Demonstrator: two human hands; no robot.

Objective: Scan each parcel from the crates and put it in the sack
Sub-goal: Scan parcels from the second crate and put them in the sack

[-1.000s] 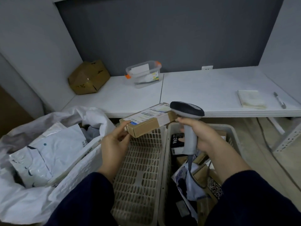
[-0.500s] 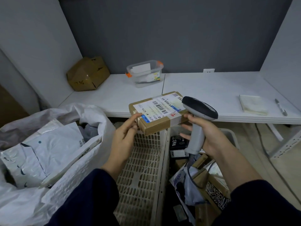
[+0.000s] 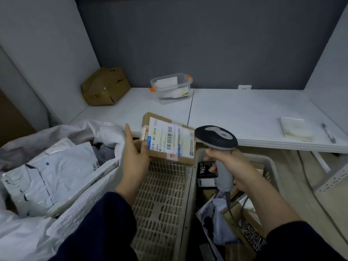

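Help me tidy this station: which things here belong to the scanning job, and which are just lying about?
Job: cardboard parcel in the left hand, scanner in the right hand, white sack, left crate, right crate.
Lying about: crumpled brown box, clear tub, notepad, pen, all on the white table.

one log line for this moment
phase: scan | left hand: holds cardboard parcel, label up | right hand: grips scanner beside parcel | sack: open at left, parcel not yet in
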